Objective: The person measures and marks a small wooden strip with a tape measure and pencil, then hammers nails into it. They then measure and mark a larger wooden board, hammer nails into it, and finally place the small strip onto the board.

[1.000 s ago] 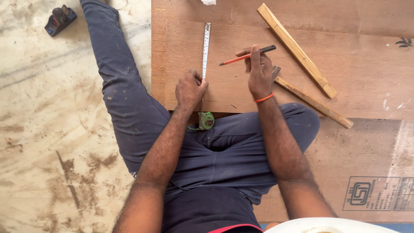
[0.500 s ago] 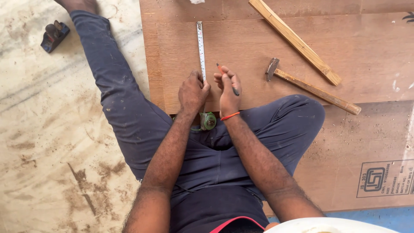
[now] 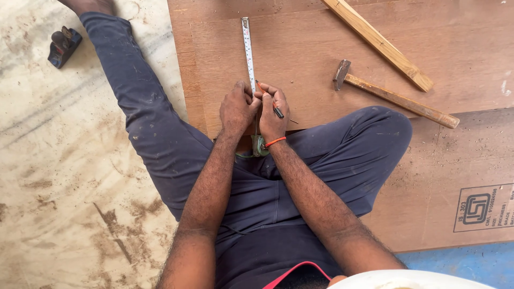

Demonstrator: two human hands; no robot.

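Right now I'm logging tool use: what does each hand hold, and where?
The right hand grips a red pencil along its shaft. The left hand presses on the tape measure blade lying along the plywood sheet.

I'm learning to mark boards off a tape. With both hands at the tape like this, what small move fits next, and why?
Probably touch the pencil tip down beside the tape measure and make a short tick. The left hand presses the tape flat on the plywood sheet, and the right hand holds the pencil right against its edge.
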